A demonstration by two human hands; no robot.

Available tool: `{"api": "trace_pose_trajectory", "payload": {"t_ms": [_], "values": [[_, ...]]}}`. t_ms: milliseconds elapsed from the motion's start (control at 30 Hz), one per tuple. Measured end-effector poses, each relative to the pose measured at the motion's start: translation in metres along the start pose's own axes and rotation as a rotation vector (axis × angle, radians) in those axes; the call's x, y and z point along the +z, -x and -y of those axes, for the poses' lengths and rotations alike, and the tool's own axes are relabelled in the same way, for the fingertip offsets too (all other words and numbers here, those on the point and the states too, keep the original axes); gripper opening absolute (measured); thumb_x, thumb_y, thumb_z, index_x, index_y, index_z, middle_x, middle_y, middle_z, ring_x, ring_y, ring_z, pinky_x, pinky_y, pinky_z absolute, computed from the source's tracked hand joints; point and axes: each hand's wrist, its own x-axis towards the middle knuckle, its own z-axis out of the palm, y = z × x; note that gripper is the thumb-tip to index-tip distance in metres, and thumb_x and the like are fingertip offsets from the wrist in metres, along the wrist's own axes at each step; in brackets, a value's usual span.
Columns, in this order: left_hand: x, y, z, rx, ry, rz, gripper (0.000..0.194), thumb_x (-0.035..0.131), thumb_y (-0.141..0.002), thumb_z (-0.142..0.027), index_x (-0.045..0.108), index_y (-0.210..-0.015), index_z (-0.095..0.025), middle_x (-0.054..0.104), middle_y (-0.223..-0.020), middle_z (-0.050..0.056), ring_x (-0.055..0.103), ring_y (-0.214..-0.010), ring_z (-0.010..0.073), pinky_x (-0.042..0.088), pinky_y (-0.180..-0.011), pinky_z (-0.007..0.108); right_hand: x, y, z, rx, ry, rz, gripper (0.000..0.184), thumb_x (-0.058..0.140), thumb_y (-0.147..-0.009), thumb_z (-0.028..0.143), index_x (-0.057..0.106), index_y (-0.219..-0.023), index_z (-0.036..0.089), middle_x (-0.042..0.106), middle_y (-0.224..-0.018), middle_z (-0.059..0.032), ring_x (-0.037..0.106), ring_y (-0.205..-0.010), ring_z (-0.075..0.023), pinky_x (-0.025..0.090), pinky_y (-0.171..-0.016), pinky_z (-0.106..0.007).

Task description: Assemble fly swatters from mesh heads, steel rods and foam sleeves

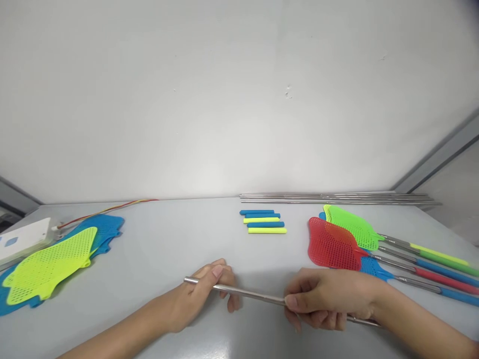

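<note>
A thin metal rod (258, 294) lies across both of my hands, slanting slightly down to the right. My left hand (202, 289) grips it near its left end, thumb on top, with a short tip sticking out past the fingers. My right hand (318, 299) pinches the rod further right between thumb and fingers. Beyond the right hand the rod shows again and runs under my right wrist. Several blue and yellow handle sleeves (264, 224) lie in a stack behind my hands, touched by neither.
Flyswatters with metal shafts, among them a red one (333, 244) and a green one (354, 224), lie at right. Loose yellow (56, 264) and blue swatter heads (107, 227) are at left, by a white box (33, 237) with wires. Metal rods (337, 198) lie along the wall.
</note>
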Motion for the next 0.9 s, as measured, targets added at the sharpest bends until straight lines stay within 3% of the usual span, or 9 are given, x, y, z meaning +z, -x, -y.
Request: {"api": "trace_pose_trajectory", "payload": {"t_ms": [200,900], "values": [[0.001,0.003,-0.002,0.007,-0.022,0.019,0.059,0.001,-0.088,-0.033,0.056,-0.072,-0.017,0.058,-0.075,0.004,0.044,-0.079,0.0159,0.034,-0.080,0.031,0.000,-0.005,-0.001,0.012,-0.077,0.063,0.025,0.044,-0.080,0.036,0.054,-0.073,0.014,0.024,-0.047,0.0073,0.016,-0.037,-0.0025,0.008,-0.029,-0.016],[0.007,0.001,-0.018,0.146,-0.272,0.162,0.053,0.000,-0.087,-0.033,0.049,-0.073,-0.018,0.052,-0.072,0.002,0.045,-0.069,0.0136,0.030,-0.084,0.031,0.006,-0.005,-0.002,0.029,-0.025,0.049,0.025,0.047,-0.078,0.036,0.058,-0.073,0.013,0.026,-0.046,0.0075,0.017,-0.036,-0.0024,0.010,-0.029,-0.015]]}}
